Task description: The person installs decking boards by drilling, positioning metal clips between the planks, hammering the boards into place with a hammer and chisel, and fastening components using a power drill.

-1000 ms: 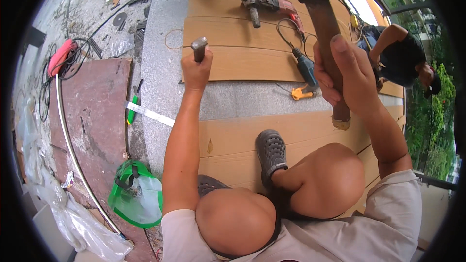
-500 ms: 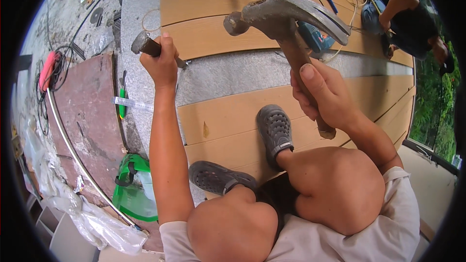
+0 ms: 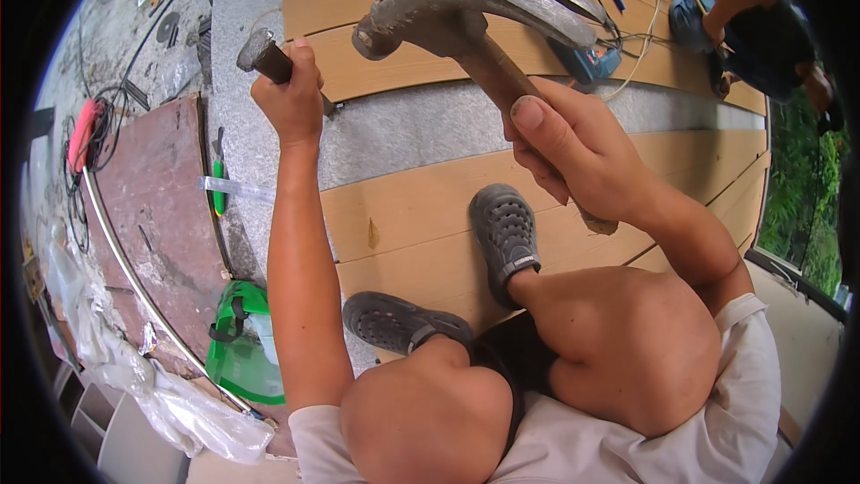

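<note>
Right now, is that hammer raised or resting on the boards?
Raised: the right hand holds the hammer in the air, its head near the chisel.

Tan wooden floor planks [image 3: 403, 206], grey concrete strip [image 3: 421, 130], daylight, greenery [image 3: 802, 206]

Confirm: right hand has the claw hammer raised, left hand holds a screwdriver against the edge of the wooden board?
Not quite. In the head view the left hand grips a chisel with a flat struck end, not a screwdriver. The rest holds: the right hand has the claw hammer raised, by the wooden board.

Dull, worn metal hammer head [image 3: 484, 0] on a wooden handle [image 3: 502, 81]; smooth matt wooden boards [image 3: 421, 215]
</note>
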`<state>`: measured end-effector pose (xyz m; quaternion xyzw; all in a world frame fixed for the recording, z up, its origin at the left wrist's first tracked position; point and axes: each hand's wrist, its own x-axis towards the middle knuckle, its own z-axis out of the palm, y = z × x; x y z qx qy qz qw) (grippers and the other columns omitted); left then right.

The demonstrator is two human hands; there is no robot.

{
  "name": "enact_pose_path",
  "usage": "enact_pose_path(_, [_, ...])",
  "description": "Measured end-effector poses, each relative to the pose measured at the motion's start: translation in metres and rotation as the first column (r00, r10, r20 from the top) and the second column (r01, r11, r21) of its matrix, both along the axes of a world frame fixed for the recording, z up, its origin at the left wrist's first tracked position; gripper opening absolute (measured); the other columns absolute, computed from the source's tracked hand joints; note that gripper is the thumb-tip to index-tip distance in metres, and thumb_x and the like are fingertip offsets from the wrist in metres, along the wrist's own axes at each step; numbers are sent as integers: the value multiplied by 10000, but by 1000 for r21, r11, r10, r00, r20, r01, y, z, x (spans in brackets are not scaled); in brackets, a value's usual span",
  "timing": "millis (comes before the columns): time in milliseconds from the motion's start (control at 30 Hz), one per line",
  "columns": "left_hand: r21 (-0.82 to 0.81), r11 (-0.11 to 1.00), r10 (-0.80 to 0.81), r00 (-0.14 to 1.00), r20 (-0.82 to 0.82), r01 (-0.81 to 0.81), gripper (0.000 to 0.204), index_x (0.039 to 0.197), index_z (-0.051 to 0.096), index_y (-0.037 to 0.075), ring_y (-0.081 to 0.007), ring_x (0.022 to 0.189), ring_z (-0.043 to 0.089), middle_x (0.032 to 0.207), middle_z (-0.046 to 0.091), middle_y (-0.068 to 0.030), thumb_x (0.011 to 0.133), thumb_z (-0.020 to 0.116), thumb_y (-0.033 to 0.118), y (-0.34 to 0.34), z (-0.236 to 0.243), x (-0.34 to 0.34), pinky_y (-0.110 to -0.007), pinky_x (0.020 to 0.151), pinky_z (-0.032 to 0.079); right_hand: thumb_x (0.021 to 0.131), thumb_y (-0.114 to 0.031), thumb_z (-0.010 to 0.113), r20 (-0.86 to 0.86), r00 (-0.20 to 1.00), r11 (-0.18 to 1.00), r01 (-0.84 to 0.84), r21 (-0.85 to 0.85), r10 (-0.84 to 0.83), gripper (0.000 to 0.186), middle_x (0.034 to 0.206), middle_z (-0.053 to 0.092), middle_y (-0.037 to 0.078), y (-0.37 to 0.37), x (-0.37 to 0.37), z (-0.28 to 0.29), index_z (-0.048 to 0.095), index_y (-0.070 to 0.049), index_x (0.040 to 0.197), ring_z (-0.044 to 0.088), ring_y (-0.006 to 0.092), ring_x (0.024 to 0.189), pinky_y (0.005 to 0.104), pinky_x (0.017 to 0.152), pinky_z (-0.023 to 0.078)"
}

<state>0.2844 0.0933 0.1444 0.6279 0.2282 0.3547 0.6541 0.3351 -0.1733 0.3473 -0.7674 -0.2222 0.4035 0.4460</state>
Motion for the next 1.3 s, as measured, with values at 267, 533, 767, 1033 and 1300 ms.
enact_pose_path(267, [179,980,108,989,-99,-89,376,697,620,-32,-77,532,486,541,536,-28,970,694,217,-2,-9,5,-328,514,413,1070,-581,492,-33,994,994,-106,8,106,572,621,436,-39,40,14,30,551,-53,857,417,46,552,251,484,350])
enact_pose_path(533, [237,964,136,990,-37,-123,385,677,570,-25,-62,564,452,548,476,-13,968,699,191,-16,-4,3,-319,513,403,1116,-494,415,146,974,980,-186,69,174,500,661,499,3,70,17,54,566,-30,1009,433,50,439,224,414,337])
enact_pose_path(767, [274,945,195,980,-40,-177,245,733,612,-36,-236,474,508,581,515,-186,884,691,140,0,-10,-9,-376,502,432,1097,-531,432,21,994,989,-110,99,109,526,655,503,13,89,27,88,538,-34,961,442,79,463,267,426,381])
enact_pose_path(1033, [278,953,128,992,-17,-118,241,712,571,-14,-337,497,543,591,510,-197,859,698,128,-6,5,-3,-403,503,434,1074,-540,480,128,983,918,-171,358,133,487,706,518,26,82,27,57,513,-74,936,461,116,474,303,437,399])
enact_pose_path(1300, [291,945,163,986,-22,-150,321,700,585,-30,-369,486,561,585,521,-230,914,682,189,-7,-1,6,-432,495,432,1072,-623,420,211,974,979,35,199,-78,633,651,492,23,34,8,110,524,-6,977,426,62,437,223,421,354])
